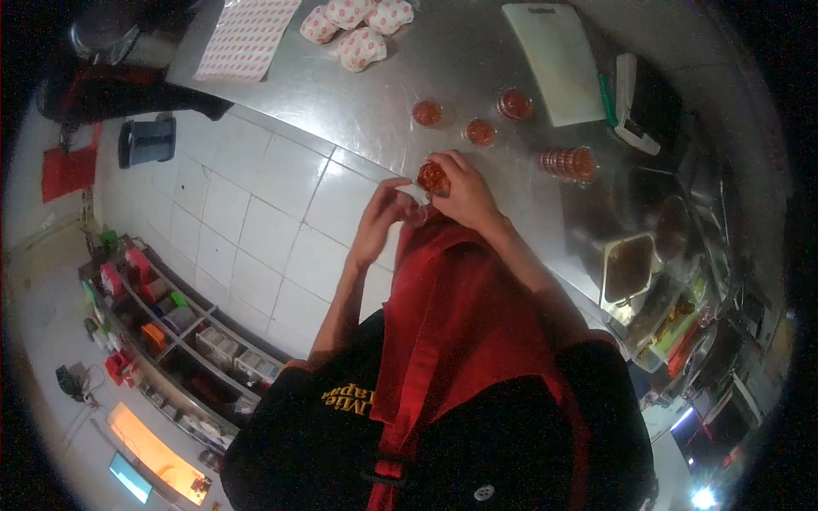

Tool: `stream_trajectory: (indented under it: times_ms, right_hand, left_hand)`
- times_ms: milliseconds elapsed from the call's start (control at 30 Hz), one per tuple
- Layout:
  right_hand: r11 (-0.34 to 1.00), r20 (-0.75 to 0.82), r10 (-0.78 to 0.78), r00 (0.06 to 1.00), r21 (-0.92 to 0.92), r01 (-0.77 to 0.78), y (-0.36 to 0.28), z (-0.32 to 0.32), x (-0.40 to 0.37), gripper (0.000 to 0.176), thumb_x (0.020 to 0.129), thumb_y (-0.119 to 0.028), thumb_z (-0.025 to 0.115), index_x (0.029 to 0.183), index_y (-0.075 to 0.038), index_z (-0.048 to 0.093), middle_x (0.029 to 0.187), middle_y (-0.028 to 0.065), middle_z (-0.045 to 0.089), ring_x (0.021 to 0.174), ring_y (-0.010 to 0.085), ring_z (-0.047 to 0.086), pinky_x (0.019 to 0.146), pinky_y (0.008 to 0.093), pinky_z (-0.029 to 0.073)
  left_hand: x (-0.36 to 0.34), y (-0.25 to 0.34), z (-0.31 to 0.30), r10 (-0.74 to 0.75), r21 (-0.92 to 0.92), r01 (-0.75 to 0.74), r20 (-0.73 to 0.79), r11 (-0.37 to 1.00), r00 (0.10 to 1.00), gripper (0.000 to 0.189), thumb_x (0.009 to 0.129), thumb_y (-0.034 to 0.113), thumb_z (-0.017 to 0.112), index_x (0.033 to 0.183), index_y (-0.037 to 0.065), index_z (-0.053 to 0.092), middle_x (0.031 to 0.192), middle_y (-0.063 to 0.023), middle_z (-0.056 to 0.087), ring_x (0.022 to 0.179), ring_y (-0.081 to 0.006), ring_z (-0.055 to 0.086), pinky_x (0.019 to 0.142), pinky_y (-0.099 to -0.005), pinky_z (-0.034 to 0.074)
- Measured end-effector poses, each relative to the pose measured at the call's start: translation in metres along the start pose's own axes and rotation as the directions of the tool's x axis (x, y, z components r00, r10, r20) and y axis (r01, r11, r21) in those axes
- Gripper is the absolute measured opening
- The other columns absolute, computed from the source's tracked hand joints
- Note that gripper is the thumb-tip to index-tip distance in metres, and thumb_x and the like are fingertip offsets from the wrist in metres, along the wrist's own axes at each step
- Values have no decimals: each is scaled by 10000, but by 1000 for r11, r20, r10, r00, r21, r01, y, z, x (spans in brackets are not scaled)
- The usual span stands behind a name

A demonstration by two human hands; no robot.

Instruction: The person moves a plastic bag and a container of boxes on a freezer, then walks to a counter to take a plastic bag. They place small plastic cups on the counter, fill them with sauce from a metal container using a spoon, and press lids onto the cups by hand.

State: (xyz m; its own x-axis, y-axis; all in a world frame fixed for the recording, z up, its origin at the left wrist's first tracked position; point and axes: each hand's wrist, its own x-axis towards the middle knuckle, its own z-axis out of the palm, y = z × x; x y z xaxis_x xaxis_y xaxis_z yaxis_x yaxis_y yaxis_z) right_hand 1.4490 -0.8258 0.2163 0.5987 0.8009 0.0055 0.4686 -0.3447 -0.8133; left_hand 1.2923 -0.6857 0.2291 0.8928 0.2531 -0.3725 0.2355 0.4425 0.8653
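Observation:
Close to the table edge, my right hand [467, 194] grips a small clear cup of red contents [434, 178], its fingers wrapped round the side. My left hand [381, 220] is just left of the cup, fingers curled round a small clear plastic piece [417, 214], perhaps a lid. Three similar filled cups, one at the left [427, 112], one in the middle [481, 132] and one farther back [515, 104], stand on the metal table [400, 94]. A row of nested or stacked cups [567, 164] lies to the right.
Several wrapped bundles [362, 48] and patterned paper [247, 38] are at the back left. A white cutting board [558, 64] lies at the back right, near a green-handled item [607, 100]. A brown-filled container [628, 266] is at right; shelves with bins [183, 341] stand lower left.

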Motion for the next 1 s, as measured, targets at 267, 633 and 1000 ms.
stream_trajectory:
  times_ms: [267, 633, 1000]
  right_hand:
    - [965, -48, 235, 971, 132, -227, -33, -72, -32, 670, 686, -201, 846, 1269, -79, 539, 1259, 153, 535, 1147, 361, 574, 958, 440, 498]
    - [582, -670, 291, 683, -443, -682, 22, -204, -220, 301, 857, -111, 667, 1155, -83, 641, 1068, 171, 677, 863, 325, 682, 704, 430, 566]
    - [404, -644, 422, 638, -497, -768, 103, -244, -306, 176, 845, -138, 542, 843, -26, 678, 871, 228, 657, 819, 374, 665, 695, 493, 530]
  left_hand:
    - [44, 32, 56, -251, -294, 332, 279, 896, 927, 605, 996, 414, 524, 1490, 119, 337, 1378, -180, 481, 1139, -286, 571, 980, -438, 511]
    - [70, -9, 116, -330, -272, 590, 620, 760, 711, 616, 1001, 410, 537, 1491, 106, 321, 1336, -168, 539, 1001, -265, 648, 887, -365, 557]
    - [69, -17, 155, -358, -215, 520, 511, 827, 781, 495, 1063, 348, 423, 1484, 105, 330, 1297, -133, 548, 995, -237, 637, 870, -331, 551]
